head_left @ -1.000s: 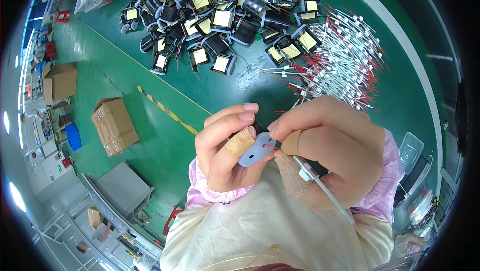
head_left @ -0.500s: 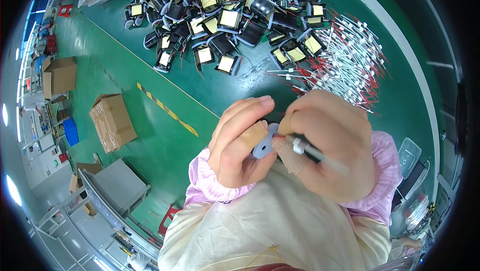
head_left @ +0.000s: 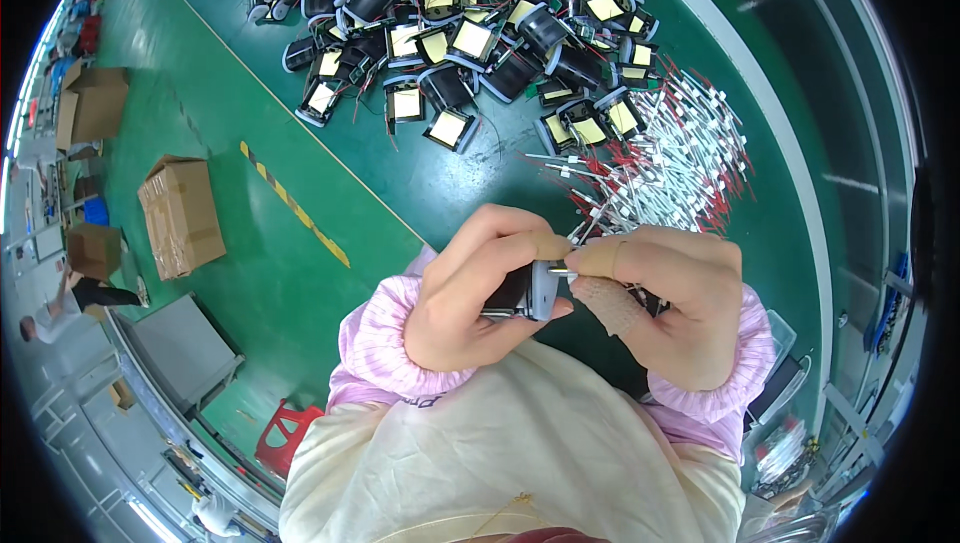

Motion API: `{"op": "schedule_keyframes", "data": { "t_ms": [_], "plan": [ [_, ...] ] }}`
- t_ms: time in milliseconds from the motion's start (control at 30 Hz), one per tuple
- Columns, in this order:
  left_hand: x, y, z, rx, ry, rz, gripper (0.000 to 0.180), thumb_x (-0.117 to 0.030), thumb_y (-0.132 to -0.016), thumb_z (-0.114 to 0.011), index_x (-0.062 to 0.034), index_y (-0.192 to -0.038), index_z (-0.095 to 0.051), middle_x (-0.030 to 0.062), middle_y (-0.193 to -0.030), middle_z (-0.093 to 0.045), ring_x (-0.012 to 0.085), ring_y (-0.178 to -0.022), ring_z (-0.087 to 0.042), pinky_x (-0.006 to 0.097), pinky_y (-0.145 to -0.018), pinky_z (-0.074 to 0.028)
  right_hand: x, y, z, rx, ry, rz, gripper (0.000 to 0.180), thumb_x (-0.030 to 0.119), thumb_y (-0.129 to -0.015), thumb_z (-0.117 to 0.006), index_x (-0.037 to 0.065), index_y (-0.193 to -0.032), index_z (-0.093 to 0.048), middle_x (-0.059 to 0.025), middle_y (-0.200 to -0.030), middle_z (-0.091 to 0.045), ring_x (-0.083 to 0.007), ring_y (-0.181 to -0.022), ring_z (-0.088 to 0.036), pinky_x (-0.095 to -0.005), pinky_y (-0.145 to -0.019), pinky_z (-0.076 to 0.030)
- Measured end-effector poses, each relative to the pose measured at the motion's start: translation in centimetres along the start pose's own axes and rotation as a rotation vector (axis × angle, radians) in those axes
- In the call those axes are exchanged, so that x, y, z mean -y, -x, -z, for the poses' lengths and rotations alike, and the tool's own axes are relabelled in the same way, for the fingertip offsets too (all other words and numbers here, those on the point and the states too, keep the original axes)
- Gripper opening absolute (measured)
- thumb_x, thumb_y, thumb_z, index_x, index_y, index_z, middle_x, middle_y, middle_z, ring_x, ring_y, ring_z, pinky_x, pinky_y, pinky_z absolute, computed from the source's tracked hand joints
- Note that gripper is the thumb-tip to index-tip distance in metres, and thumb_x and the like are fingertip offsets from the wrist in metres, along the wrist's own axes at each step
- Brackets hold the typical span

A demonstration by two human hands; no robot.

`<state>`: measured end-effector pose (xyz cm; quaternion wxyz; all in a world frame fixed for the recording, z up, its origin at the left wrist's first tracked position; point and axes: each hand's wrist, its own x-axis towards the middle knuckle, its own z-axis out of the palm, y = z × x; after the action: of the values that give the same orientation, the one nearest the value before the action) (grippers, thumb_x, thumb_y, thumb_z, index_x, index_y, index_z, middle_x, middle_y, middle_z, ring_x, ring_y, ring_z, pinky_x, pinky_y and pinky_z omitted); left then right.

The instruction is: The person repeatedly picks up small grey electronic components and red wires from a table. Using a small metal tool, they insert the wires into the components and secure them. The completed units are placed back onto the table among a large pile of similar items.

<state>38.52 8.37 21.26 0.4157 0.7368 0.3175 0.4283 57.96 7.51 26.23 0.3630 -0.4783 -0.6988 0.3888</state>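
Note:
Near my body, my left hand is wrapped round a black-cased device with a grey-blue end cap. The cap points toward my right hand. Thumb and forefinger of that hand, both with tan coverings, pinch a small silvery piece at the cap's face. Whether it sits inside the cap or only touches it, I cannot tell. Beyond my hands lies a heap of similar black devices with pale yellow pads. Right of the heap is a pile of white-and-red wire leads with white connectors.
The green tabletop has a pale curved edge strip at right. Below on the left are a cardboard box, a red stool and a grey cart. Another person is at the far left.
My left hand has turned the device so its black side shows and the cap faces right. The white connector and sleeve seen at my right hand are no longer plainly visible. The view has shifted.

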Motion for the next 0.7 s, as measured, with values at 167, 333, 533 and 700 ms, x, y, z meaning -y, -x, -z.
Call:
{"op": "schedule_keyframes", "data": {
  "t_ms": [167, 333, 533, 700],
  "plan": [
    [0.6, 0.4, 0.3, 0.108, 0.06, 0.068, 0.054, -0.005, -0.073, -0.082, 0.0035, -0.119, -0.055, 0.019, -0.11, -0.057, 0.0301, -0.09, -0.061, 0.034, -0.075, -0.051, -0.2, 0.0, -0.1, 0.037, 0.193, -0.035, 0.016, 0.005, -0.076, -0.075, 0.002, -0.089, -0.067, -0.0093, -0.071, -0.056, -0.0265, -0.059, -0.055, -0.0368, -0.053, -0.044],
    [2.2, 0.6, 1.1, 0.174, 0.28, -0.044, 0.051, -0.011, -0.084, -0.074, 0.0049, -0.125, -0.049, 0.022, -0.114, -0.057, 0.0296, -0.1, -0.057, 0.037, -0.084, -0.047, -0.7, -0.2, 0.6, 0.111, 0.294, 0.056, 0.017, 0.012, -0.078, -0.075, 0.002, -0.088, -0.066, -0.0095, -0.074, -0.048, -0.029, -0.068, -0.053, -0.0405, -0.064, -0.043],
    [2.4, 0.8, -0.1, 0.065, 0.426, 0.072, 0.046, -0.007, -0.087, -0.069, 0.0071, -0.125, -0.048, 0.0226, -0.115, -0.058, 0.027, -0.102, -0.056, 0.037, -0.085, -0.046, -0.9, 0.2, 0.4, 0.162, 0.225, 0.01, 0.014, 0.009, -0.081, -0.071, 0.002, -0.09, -0.063, -0.0107, -0.079, -0.048, -0.0297, -0.071, -0.051, -0.0414, -0.065, -0.042],
    [2.4, 1.0, 0.0, 0.096, 0.729, 0.284, 0.048, 0.007, -0.082, -0.07, 0.0049, -0.126, -0.051, 0.0187, -0.117, -0.058, 0.0241, -0.102, -0.06, 0.033, -0.089, -0.05, -1.2, 0.1, 0.8, 0.181, 0.195, 0.059, 0.013, 0.006, -0.08, -0.07, 0.002, -0.089, -0.062, -0.0107, -0.079, -0.047, -0.0296, -0.07, -0.049, -0.0404, -0.062, -0.041]
  ]
}}
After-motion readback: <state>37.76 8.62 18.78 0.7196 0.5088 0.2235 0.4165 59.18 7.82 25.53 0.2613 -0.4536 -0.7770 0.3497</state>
